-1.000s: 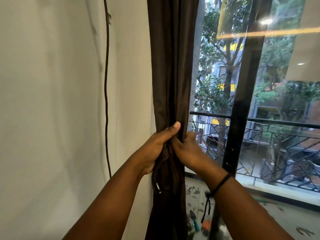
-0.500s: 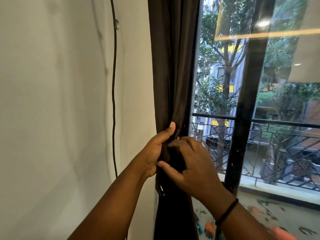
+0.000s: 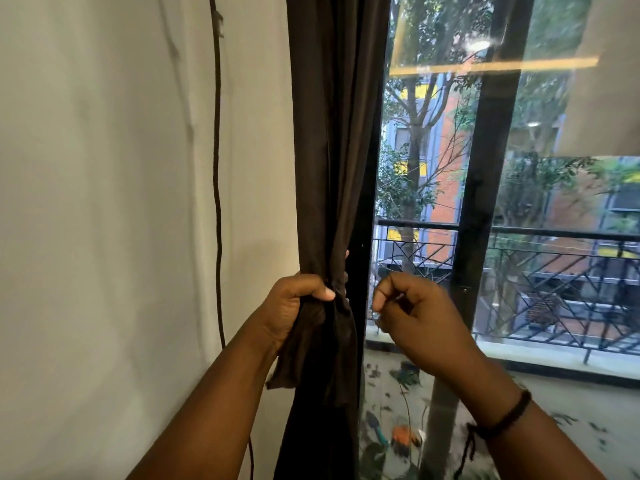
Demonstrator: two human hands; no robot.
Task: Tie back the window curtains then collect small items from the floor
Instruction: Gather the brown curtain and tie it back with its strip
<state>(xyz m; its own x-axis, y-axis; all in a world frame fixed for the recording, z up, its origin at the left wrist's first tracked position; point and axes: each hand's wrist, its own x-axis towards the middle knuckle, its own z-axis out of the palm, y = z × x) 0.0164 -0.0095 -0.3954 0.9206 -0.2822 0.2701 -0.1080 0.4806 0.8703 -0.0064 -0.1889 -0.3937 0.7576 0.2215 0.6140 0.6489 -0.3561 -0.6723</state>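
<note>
A dark brown curtain [image 3: 332, 150] hangs gathered at the window's left edge. My left hand [image 3: 294, 303] grips the bunched fabric at waist height, thumb across the front and fingertips showing behind it. A loose flap of the same brown cloth [image 3: 287, 365] hangs just below that hand. My right hand [image 3: 419, 313] is a short way right of the curtain, in front of the glass, with fingers curled and thumb against the index finger. Nothing shows between its fingers. A black cord bracelet sits on that wrist.
A white wall [image 3: 104, 237] fills the left side, with a thin dark cable [image 3: 217, 188] running down it. A dark window frame post [image 3: 485, 188] stands right of the curtain. Beyond the glass are a balcony railing [image 3: 554, 271] and trees. A patterned surface [image 3: 391, 438] lies below the window.
My right hand has let go of the curtain and pulled away to the right. My left hand now wraps the bunch more fully, and a cloth flap hangs below it.
</note>
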